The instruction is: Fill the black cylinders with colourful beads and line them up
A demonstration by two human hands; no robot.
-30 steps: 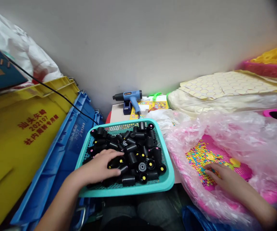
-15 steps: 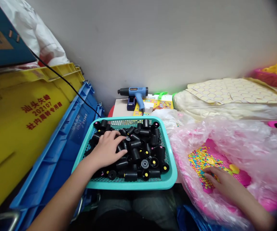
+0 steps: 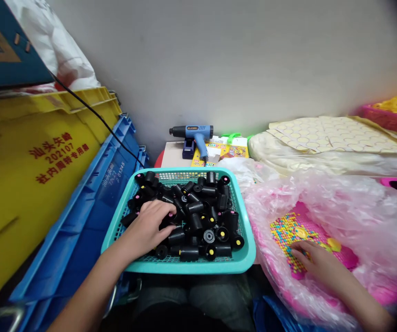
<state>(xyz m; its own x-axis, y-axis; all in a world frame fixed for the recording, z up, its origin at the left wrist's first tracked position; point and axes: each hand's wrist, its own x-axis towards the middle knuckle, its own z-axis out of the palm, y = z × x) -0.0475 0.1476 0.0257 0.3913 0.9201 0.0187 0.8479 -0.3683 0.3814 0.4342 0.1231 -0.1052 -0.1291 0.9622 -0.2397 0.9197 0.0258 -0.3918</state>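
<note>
A teal plastic mesh basket (image 3: 181, 266) is heaped with black plastic cylinders (image 3: 195, 223), their ends dotted yellow or pink. The left hand (image 3: 146, 226) lies half-open on them, palm down, gripping none that shows. To the right, in a pink tray (image 3: 343, 263), the right hand (image 3: 318, 260) curls its fingertips onto multicoloured beads (image 3: 288, 240); whether it pinches one, you cannot tell.

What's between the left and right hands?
Head view: from the left hand to the right hand, black plastic cylinders in a teal mesh basket, then pink-tinted plastic sheeting.
</note>
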